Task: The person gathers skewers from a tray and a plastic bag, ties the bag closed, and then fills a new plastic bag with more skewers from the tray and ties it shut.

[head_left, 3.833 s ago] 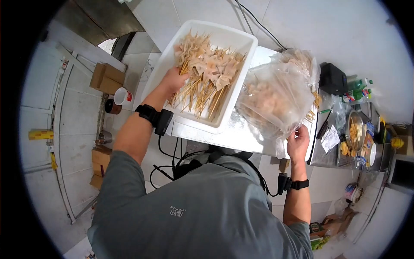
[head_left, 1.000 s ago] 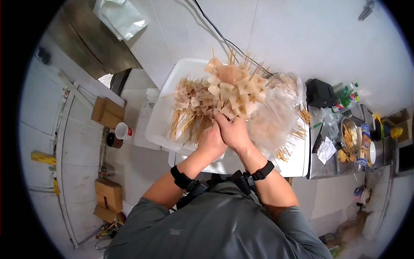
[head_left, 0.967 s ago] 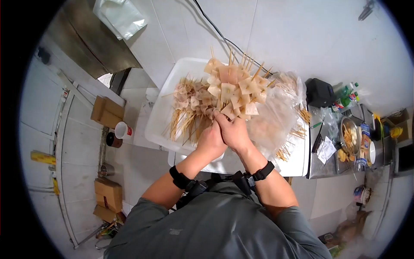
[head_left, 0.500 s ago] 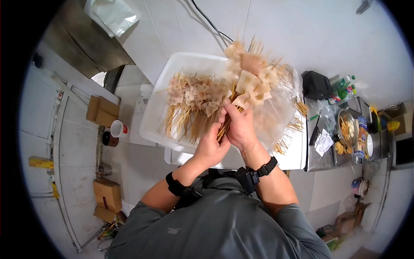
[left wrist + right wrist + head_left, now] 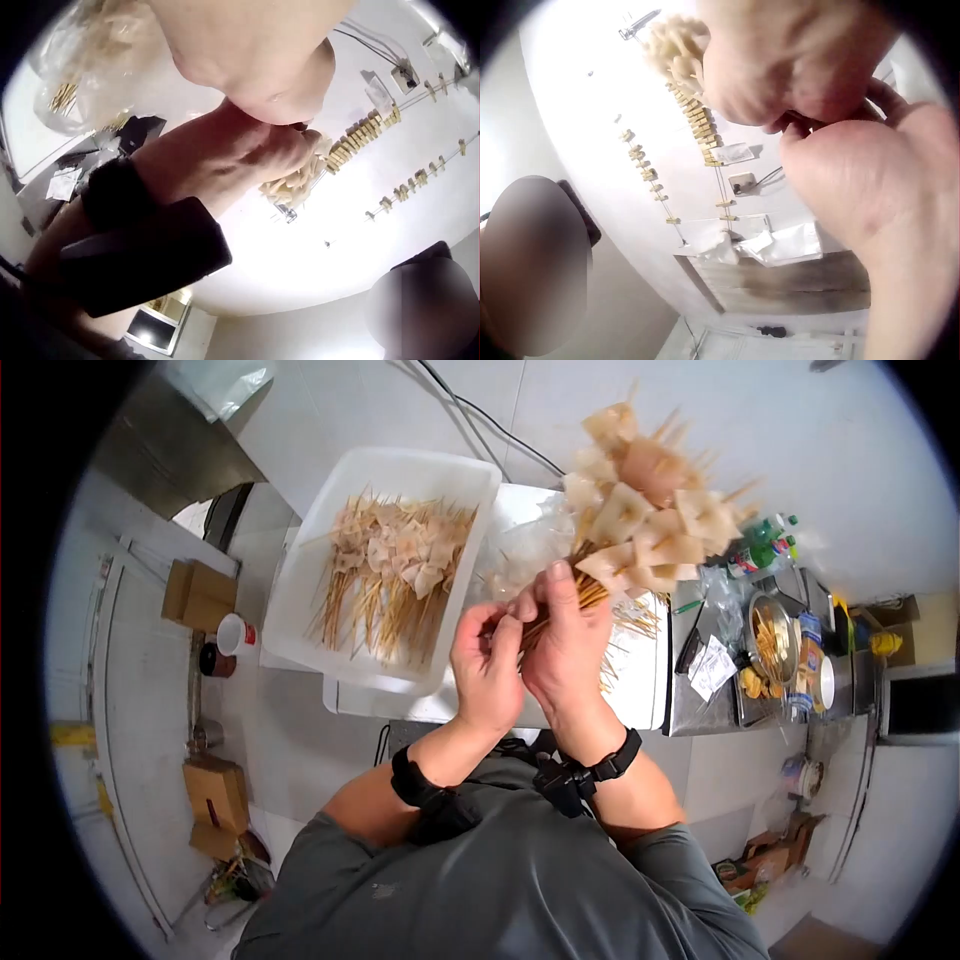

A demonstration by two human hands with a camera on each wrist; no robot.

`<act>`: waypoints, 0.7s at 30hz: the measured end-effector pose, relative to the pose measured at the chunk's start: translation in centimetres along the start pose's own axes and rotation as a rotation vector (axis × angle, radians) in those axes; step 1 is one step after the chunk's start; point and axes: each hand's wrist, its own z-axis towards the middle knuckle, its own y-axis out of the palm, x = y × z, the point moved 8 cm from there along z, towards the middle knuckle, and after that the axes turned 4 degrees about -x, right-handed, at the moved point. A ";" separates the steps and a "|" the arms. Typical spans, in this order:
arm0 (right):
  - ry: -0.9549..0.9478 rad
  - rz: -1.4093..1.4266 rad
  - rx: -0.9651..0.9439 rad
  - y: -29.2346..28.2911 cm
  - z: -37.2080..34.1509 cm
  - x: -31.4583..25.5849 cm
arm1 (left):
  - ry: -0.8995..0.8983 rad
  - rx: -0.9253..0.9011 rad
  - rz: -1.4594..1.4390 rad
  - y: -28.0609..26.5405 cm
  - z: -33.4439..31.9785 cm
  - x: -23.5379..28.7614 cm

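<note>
In the head view my right hand (image 5: 570,645) grips a thick bundle of skewers (image 5: 650,525) by their sticks, just below the food. Pale, thin, square-cut pieces are threaded on them, fanned up and to the right. Beside it, my left hand (image 5: 488,672) curls its fingers and thumb round the lower ends of the sticks. More skewers (image 5: 395,560) lie in the white plastic tub (image 5: 290,615) to the left, food at the far end. Both wrist views show the two hands pressed close together; the right wrist view catches the bundle's pale pieces (image 5: 676,56) beyond the knuckles.
A clear plastic bag (image 5: 525,545) lies on the white table (image 5: 500,705), partly hidden behind the hands. Bare stick ends (image 5: 635,622) show at the right. Farther right, a metal counter holds a steel bowl (image 5: 775,640), paper slip (image 5: 711,668) and green bottles (image 5: 765,545).
My left hand was in the tub and my right at the bag; both then came together on the bundle. Since then the bundle has moved right, away from the tub, and the hands have separated slightly.
</note>
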 end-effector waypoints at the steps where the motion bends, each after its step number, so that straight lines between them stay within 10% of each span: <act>1: -0.040 -0.006 0.004 -1.0 0.0 -1.0 | 0.053 -0.023 0.027 1.2 -0.4 -0.1; 7: -0.043 -0.338 0.043 -11.4 0.8 -9.9 | 0.113 -0.393 0.495 12.0 -5.2 -4.6; 11: 0.129 -0.606 -0.056 -24.7 2.2 -13.8 | 0.574 -0.545 1.223 16.8 -6.1 -4.3; 17: 0.248 -1.293 -0.330 -37.5 -1.1 -15.2 | 0.713 -0.215 2.141 16.8 -0.3 -2.9; 21: 0.332 -1.558 -0.525 -37.9 -2.7 -11.6 | 0.638 -0.430 2.331 16.1 3.9 -4.4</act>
